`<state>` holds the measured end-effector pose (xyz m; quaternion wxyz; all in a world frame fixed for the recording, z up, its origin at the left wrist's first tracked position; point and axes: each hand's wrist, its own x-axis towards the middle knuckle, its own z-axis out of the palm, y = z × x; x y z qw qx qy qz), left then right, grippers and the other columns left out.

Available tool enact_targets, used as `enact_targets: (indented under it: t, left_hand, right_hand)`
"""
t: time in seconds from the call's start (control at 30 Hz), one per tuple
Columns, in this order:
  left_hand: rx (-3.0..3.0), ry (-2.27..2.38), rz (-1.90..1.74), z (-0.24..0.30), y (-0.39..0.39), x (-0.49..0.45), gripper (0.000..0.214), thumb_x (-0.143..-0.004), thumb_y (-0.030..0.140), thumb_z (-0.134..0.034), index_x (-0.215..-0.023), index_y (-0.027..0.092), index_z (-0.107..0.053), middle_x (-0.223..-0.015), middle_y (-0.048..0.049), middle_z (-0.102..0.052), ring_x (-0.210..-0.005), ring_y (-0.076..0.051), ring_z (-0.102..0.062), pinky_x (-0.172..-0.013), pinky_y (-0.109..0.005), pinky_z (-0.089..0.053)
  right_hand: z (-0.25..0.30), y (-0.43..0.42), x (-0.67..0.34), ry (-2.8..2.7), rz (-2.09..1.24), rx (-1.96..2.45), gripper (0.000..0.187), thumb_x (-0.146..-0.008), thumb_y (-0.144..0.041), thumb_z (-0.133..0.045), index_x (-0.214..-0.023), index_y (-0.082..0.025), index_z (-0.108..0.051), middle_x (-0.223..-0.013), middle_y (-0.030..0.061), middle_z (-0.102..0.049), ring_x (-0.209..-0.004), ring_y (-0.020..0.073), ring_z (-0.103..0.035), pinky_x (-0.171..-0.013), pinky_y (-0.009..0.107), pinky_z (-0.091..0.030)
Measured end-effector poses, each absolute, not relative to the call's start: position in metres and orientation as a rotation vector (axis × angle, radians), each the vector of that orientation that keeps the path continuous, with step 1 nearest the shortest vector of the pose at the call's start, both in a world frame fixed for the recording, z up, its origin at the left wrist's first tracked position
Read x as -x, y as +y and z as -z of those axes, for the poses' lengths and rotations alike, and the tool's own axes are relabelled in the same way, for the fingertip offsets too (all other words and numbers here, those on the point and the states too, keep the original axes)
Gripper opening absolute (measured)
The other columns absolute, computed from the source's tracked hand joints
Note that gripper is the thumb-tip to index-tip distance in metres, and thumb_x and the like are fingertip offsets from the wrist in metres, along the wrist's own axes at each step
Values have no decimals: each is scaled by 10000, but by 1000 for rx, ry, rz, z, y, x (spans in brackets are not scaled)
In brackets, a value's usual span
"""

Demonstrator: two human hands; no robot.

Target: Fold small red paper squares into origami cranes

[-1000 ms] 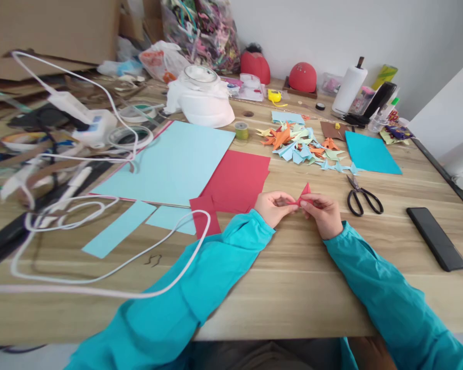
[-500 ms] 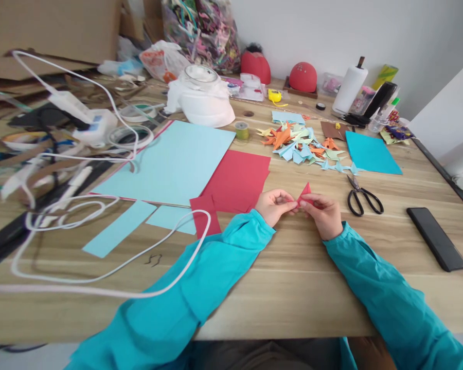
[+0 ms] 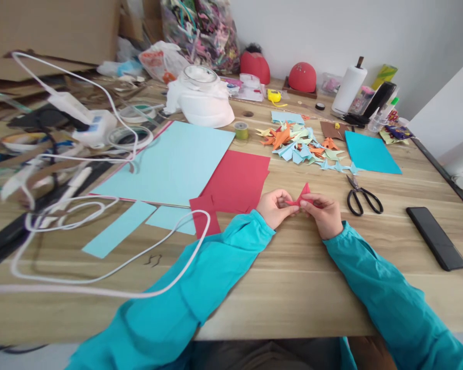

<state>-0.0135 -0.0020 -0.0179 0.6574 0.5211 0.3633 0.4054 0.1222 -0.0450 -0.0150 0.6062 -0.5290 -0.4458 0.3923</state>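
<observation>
The folded paper [image 3: 305, 190] is left of the scissors [image 3: 355, 187], before the cranes [image 3: 293, 150].

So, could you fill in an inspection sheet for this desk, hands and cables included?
Surface: wood-grain tabletop, crowded at left and back.
Work pieces: folded red paper in hand; red sheets and folded paper figures nearby.
Clutter: black-handled scissors and black phone at right.
Hands: left hand and right hand both pinch the folded red paper.
Cables: white cable loops at left, crossing the left sleeve in view.
Surroundings: pale wall, cardboard behind left.
</observation>
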Motion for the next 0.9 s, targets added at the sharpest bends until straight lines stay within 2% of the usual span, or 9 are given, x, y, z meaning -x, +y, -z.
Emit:
enact_targets:
  t: [0.33,0.7,0.9]
  left_hand:
    - [-1357,858,-1032,4,-10,15,238,-530,161,-713,-600,156,-486,-524,42,-534,-483,-71,-492,-491,-197,-391]
    - [-1292,833,-980,10,-8,15,237,-547,216,-731,-666,152,-537,-591,-3,-627,-523,-121,-588,-521,-235,-453]
    - [-1214,797,-945,13,-8,14,251,-554,242,-731,-694,138,-550,-559,-7,-637,-511,-130,-603,-540,-254,-480]
  right_hand:
    - [14,-46,-122,-1005,-1013,1226,240,-583,-331,-760,-754,-175,-701,-515,-17,-614,-404,73,-460,-386,212,-370]
    - [17,-44,-125,-1008,-1055,1178,223,-602,-307,-755,-767,-169,-697,-487,-23,-613,-393,69,-485,-383,197,-386]
    - [18,-44,-124,-1010,-1001,1129,186,-605,-261,-759,-759,-174,-703,-572,-3,-662,-438,77,-526,-395,192,-408]
